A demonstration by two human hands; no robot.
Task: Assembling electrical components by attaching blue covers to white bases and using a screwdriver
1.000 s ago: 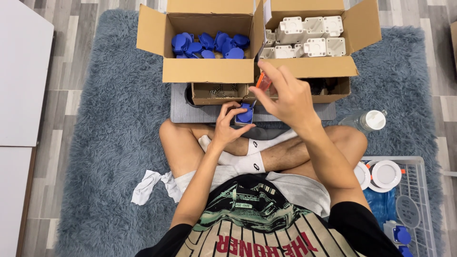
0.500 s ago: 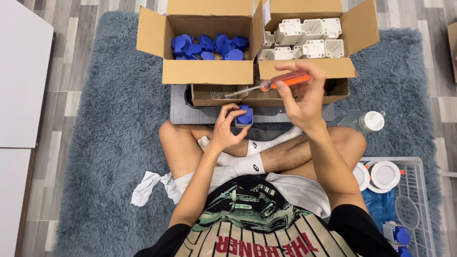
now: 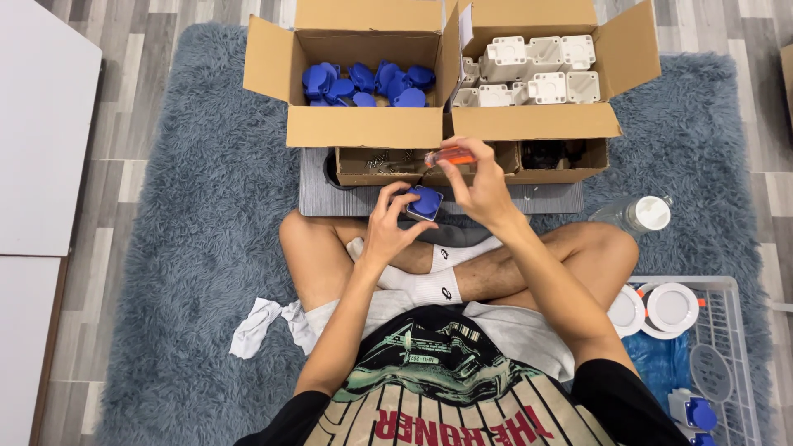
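Note:
I sit cross-legged on a grey-blue shaggy rug [image 3: 190, 248]. My left hand [image 3: 388, 227] grips a small blue plastic socket part [image 3: 424, 202] just above my shins. My right hand [image 3: 479, 186] holds an orange-handled screwdriver [image 3: 450, 155] over that part, with the handle pointing left. Behind my hands stands a cardboard box [image 3: 363, 124] filled with several blue parts [image 3: 368, 83]. Beside it on the right, a second cardboard box [image 3: 537, 124] holds several white plastic housings [image 3: 533, 70].
A low cardboard tray [image 3: 388, 165] with screws sits on a grey board [image 3: 318, 198] under the boxes. A clear bottle with a white cap [image 3: 640, 215] lies right of my knee. A white crate [image 3: 727, 355] with white discs is at lower right. A crumpled white cloth [image 3: 260, 326] lies left.
My right hand has swung the screwdriver down from upright to lie over the blue part, and has come closer to my left hand, which has kept the part.

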